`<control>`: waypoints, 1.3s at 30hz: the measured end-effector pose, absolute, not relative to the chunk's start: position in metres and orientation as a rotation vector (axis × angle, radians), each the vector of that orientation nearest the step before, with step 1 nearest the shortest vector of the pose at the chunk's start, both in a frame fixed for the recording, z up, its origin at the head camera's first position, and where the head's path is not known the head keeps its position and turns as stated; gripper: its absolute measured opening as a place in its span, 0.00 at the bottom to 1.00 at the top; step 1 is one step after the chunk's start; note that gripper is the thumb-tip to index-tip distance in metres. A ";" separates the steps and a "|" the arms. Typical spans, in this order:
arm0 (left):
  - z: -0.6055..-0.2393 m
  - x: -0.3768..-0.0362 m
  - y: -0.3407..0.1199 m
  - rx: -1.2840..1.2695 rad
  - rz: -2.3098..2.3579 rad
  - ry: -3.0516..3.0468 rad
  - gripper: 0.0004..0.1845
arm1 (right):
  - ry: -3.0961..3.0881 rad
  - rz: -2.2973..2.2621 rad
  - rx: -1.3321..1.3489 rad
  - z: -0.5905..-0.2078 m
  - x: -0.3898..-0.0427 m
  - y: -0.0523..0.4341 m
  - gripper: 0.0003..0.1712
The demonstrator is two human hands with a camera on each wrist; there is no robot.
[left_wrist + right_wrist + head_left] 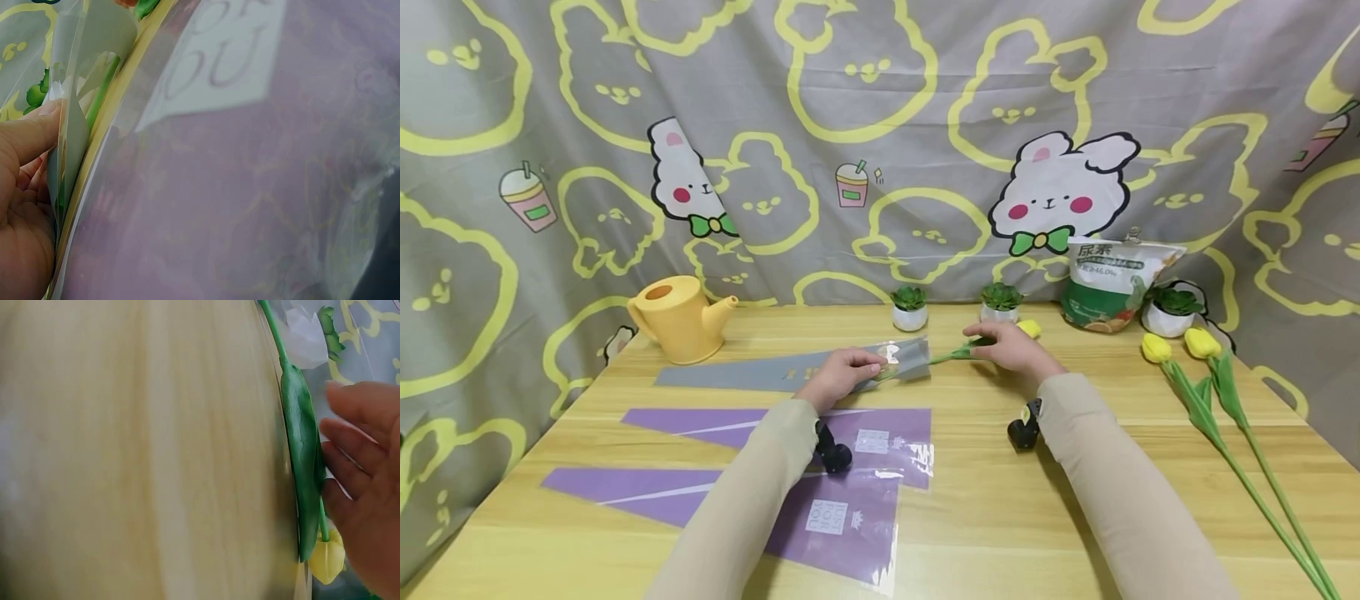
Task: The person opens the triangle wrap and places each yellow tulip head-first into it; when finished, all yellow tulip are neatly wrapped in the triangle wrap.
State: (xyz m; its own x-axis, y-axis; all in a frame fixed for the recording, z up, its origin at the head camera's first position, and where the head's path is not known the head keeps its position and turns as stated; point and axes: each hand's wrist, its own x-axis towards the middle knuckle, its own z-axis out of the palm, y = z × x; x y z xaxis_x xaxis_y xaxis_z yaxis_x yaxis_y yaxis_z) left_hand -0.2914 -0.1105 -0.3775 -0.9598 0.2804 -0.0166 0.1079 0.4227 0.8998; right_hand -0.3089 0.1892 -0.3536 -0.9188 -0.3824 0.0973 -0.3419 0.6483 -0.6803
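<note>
In the head view a grey flower sleeve (pixel 730 375) lies across the back of the table, its wide clear end to the right. My left hand (pixel 841 377) pinches the film near that end; the left wrist view shows the thumb (pixel 39 132) against the raised film (pixel 76 134). Inside the sleeve runs the green stem (pixel 103 94) of a yellow tulip. The tulip's bloom (pixel 327 557) and leaf (pixel 300 444) lie outside, to the right. My right hand (pixel 1017 350) is over them, its loosely extended fingers (pixel 350 469) at the leaf without gripping it.
Two purple sleeves (pixel 688 423) lie in front, partly under my left arm. A yellow watering can (pixel 677 325) stands back left. Potted succulents (pixel 909 317) and a fertilizer bag (pixel 1105 287) line the back. Two more yellow tulips (pixel 1202 342) lie at the right.
</note>
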 end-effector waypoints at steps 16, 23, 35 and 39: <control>-0.372 -0.294 -0.107 0.312 1.511 2.543 0.11 | 2.972 -0.960 -0.409 -0.355 -0.307 0.183 0.16; -0.371 -0.295 -0.101 0.340 1.407 2.650 0.09 | 2.993 -0.950 -0.381 -0.353 -0.300 0.186 0.12; -0.370 -0.287 -0.097 0.395 1.207 2.797 0.09 | 2.912 -1.081 -0.331 -0.358 -0.288 0.190 0.12; -0.371 -0.288 -0.097 0.439 1.179 2.847 0.09 | 2.885 -1.135 -0.289 -0.359 -0.286 0.188 0.12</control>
State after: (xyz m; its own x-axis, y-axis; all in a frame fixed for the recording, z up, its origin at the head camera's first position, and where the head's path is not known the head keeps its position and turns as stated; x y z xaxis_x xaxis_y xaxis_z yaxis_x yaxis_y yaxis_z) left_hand -0.2883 -0.0967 -0.3712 -0.9597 0.2691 0.0804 0.2472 0.6732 0.6969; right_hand -0.2856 0.1875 -0.3587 -0.9823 -0.1826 0.0414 -0.1619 0.7171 -0.6779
